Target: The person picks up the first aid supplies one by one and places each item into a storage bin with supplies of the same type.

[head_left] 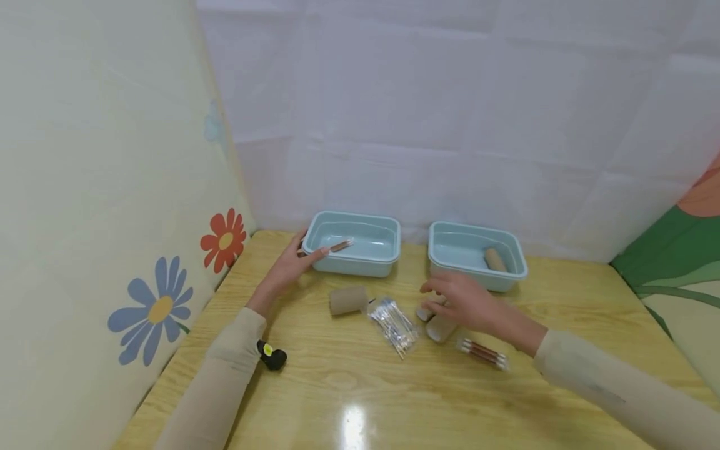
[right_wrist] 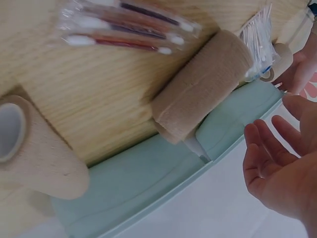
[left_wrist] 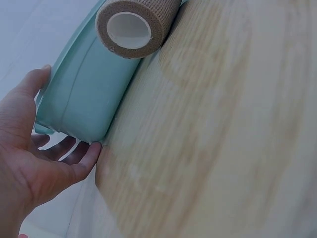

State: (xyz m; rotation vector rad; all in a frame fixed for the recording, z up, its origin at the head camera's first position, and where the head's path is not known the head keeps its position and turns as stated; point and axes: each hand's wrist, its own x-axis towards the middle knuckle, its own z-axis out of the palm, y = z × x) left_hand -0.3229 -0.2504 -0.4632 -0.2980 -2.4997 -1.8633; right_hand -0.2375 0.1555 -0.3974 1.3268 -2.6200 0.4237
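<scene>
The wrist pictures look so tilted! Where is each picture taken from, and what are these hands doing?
No robot here, just a person's bare hands. A camera on the head took the wide picture; one on each wrist took the tilted close-ups. The left hand holds one end of the left tub. The right hand is near some bandage rolls, gripping nothing. Packs of cotton swabs also lie on the wooden table, and another roll is inside the right tub.
</scene>
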